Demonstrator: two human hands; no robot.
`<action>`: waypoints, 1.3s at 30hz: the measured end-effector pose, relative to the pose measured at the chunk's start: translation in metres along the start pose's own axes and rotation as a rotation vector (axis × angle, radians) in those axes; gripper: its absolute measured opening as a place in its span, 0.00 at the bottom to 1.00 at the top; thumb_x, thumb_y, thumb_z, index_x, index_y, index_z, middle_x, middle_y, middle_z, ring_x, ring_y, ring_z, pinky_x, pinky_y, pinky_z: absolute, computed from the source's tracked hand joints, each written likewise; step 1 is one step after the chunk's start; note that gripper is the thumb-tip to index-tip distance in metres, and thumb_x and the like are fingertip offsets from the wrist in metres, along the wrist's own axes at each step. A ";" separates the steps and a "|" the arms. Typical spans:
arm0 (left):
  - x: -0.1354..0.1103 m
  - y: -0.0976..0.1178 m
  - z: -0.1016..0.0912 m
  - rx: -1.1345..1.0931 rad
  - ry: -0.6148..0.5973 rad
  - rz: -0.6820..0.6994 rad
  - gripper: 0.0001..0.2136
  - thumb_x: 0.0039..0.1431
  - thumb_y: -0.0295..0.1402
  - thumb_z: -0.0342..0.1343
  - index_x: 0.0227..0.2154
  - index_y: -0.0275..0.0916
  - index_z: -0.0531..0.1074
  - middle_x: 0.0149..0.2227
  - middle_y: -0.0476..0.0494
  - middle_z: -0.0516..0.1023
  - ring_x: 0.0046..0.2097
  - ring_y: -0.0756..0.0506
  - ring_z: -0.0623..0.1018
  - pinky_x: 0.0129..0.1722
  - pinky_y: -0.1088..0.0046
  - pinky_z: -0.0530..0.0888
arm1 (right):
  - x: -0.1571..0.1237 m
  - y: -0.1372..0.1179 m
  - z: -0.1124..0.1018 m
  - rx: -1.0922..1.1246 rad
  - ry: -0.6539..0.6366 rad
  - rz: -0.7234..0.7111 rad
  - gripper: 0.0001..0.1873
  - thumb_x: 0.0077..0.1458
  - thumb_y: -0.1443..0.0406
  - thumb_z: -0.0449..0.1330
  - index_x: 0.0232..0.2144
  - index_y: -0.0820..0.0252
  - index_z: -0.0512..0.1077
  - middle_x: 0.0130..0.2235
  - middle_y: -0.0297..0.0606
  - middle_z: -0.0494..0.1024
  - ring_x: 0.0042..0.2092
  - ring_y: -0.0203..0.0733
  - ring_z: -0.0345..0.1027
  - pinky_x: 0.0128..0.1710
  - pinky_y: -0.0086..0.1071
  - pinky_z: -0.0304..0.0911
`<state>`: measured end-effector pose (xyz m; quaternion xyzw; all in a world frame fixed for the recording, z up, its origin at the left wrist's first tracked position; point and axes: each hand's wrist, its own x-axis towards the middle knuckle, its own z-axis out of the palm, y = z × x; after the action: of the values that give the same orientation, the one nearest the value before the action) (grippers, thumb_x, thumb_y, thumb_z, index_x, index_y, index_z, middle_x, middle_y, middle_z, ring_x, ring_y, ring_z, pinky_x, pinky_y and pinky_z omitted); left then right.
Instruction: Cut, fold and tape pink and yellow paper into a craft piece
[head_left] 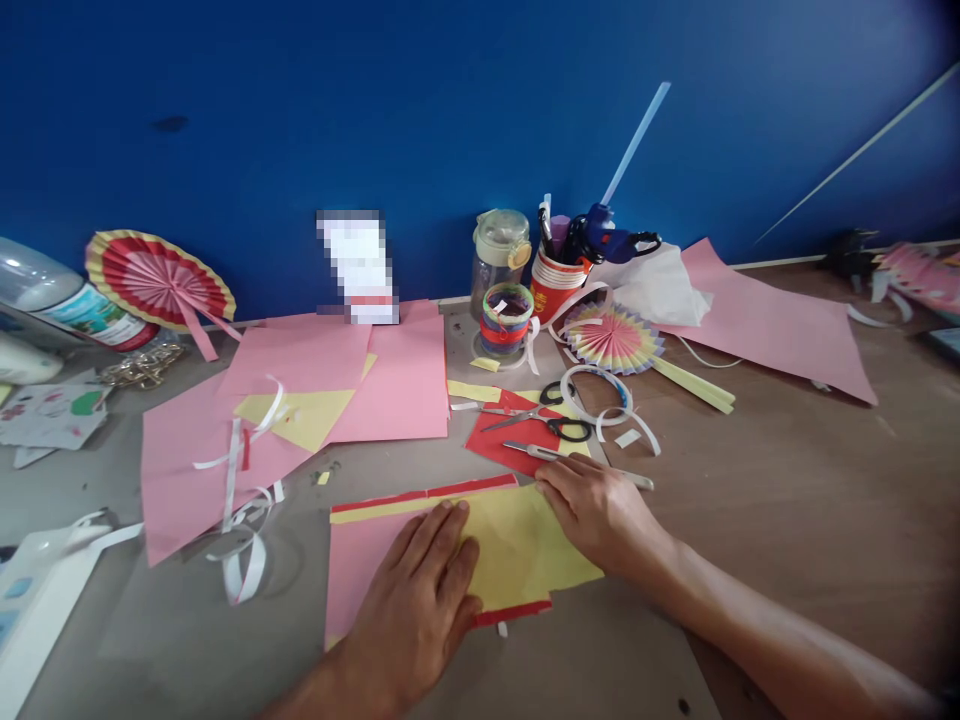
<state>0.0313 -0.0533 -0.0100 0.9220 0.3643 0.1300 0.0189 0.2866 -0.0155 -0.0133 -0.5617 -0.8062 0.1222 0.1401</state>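
My left hand [420, 600] lies flat, fingers stretched out, over a pink sheet [360, 570] with red and yellow strips along its edges. Its fingertips reach onto a sheet of yellow paper [517, 550] that covers the right part of the pink sheet. At the upper right of the yellow paper, my right hand [600, 500] has its fingers curled together on the sheet's edge; the fingertips are partly hidden. Just beyond that hand rests a utility knife [540, 452] on red paper [495, 430], with black-handled scissors [536, 415] behind it.
Pink sheets [397, 390] and white tape curls [244, 570] lie to the left. Behind stand a phone with a blurred screen [360, 265], a jar [499, 250] and a red cup [555, 285] holding tools. Folded paper fans [611, 335] and a tape roll [596, 393] are at right.
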 end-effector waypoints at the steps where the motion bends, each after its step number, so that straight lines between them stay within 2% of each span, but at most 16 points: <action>1: 0.000 0.000 0.001 0.003 -0.004 0.000 0.14 0.64 0.34 0.49 0.48 0.36 0.71 0.59 0.36 0.69 0.60 0.38 0.66 0.56 0.59 0.67 | 0.000 0.001 0.000 0.002 -0.004 0.003 0.12 0.62 0.68 0.49 0.30 0.60 0.71 0.28 0.38 0.74 0.32 0.42 0.68 0.32 0.33 0.57; 13: 0.000 -0.006 -0.003 -0.072 -0.115 0.049 0.18 0.63 0.32 0.49 0.55 0.39 0.67 0.63 0.39 0.63 0.64 0.40 0.60 0.58 0.60 0.64 | 0.005 0.007 -0.008 0.070 -0.097 0.057 0.13 0.63 0.67 0.47 0.32 0.60 0.71 0.31 0.40 0.75 0.35 0.43 0.69 0.35 0.34 0.60; 21: -0.005 -0.007 0.006 -0.106 -0.127 0.011 0.18 0.64 0.30 0.47 0.56 0.41 0.66 0.65 0.42 0.60 0.65 0.41 0.58 0.60 0.59 0.61 | 0.004 0.010 -0.010 0.144 -0.113 0.088 0.11 0.62 0.67 0.49 0.34 0.59 0.72 0.33 0.40 0.76 0.37 0.44 0.70 0.37 0.35 0.62; 26: -0.004 -0.007 0.006 -0.127 -0.121 0.009 0.17 0.64 0.30 0.47 0.55 0.41 0.67 0.65 0.43 0.60 0.64 0.41 0.59 0.60 0.60 0.61 | 0.003 0.013 -0.015 0.214 -0.083 0.117 0.11 0.60 0.67 0.50 0.39 0.60 0.72 0.38 0.42 0.77 0.40 0.45 0.71 0.39 0.35 0.63; 28: -0.004 -0.006 0.005 -0.134 -0.094 -0.010 0.17 0.63 0.30 0.47 0.53 0.41 0.68 0.64 0.43 0.62 0.63 0.41 0.61 0.59 0.60 0.62 | 0.002 0.014 -0.020 0.296 -0.116 0.155 0.14 0.59 0.65 0.52 0.45 0.60 0.71 0.36 0.40 0.77 0.37 0.43 0.70 0.37 0.33 0.64; 30: -0.004 -0.006 0.004 -0.140 -0.084 -0.036 0.16 0.62 0.29 0.47 0.52 0.41 0.69 0.62 0.42 0.65 0.61 0.40 0.63 0.57 0.59 0.63 | -0.001 0.013 -0.025 0.393 -0.193 0.199 0.21 0.57 0.64 0.55 0.53 0.60 0.66 0.33 0.35 0.75 0.32 0.39 0.68 0.33 0.31 0.64; 33: -0.004 -0.004 0.001 -0.172 -0.087 -0.064 0.15 0.61 0.28 0.48 0.50 0.41 0.70 0.58 0.39 0.68 0.57 0.38 0.65 0.52 0.58 0.67 | -0.006 0.010 -0.028 0.464 -0.240 0.207 0.30 0.53 0.68 0.55 0.59 0.59 0.59 0.32 0.33 0.73 0.30 0.37 0.65 0.32 0.30 0.64; 36: -0.003 0.000 -0.004 -0.295 -0.010 -0.045 0.12 0.62 0.30 0.47 0.45 0.40 0.71 0.51 0.37 0.72 0.51 0.39 0.70 0.47 0.59 0.69 | -0.008 0.006 -0.031 0.492 -0.157 0.204 0.29 0.56 0.70 0.50 0.60 0.59 0.57 0.36 0.37 0.73 0.32 0.39 0.66 0.34 0.32 0.65; 39: -0.002 0.004 -0.010 -0.472 0.064 0.101 0.10 0.64 0.32 0.46 0.40 0.41 0.72 0.39 0.40 0.75 0.41 0.43 0.72 0.42 0.64 0.72 | -0.006 0.005 -0.044 0.501 -0.063 0.175 0.22 0.60 0.67 0.48 0.57 0.56 0.63 0.41 0.42 0.74 0.39 0.41 0.69 0.39 0.33 0.66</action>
<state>0.0303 -0.0581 0.0001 0.9045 0.2777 0.2414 0.2155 0.3088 -0.0182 0.0254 -0.5730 -0.7030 0.3473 0.2384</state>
